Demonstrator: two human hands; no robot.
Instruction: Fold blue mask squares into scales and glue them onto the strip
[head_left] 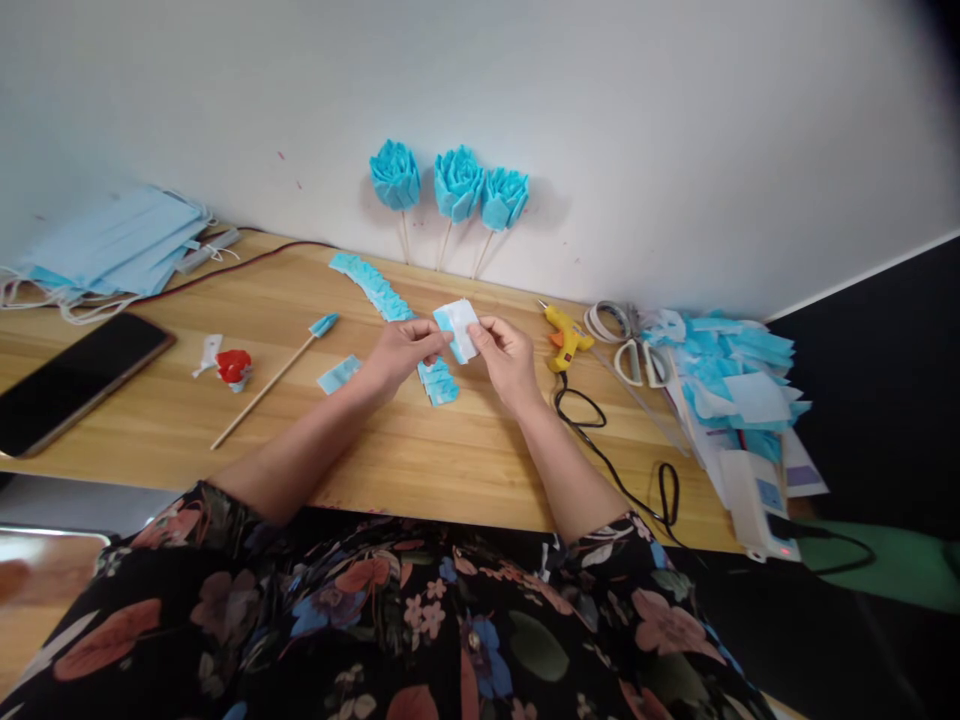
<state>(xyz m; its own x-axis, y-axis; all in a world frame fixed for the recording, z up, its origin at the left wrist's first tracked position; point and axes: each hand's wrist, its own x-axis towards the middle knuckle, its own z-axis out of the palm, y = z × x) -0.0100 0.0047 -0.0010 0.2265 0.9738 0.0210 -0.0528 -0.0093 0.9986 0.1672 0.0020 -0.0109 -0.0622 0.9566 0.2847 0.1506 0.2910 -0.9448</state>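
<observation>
Head view: two bare hands meet above a wooden tabletop (420,450). The left hand (401,352) and right hand (506,355) both pinch one small blue-and-white square (458,328) between thumb and fingers, so each grip is closed on it; the square sits between the hands, lifted just off the wood. Just below lies a strip (390,310) of folded blue pieces running back toward the wall. Three blue roses (457,185) on sticks lean against the wall behind. A yellow glue gun (564,338) and scissors (637,355) lie to the right; a stick (274,380) and a phone (75,380) lie to the left.
</observation>
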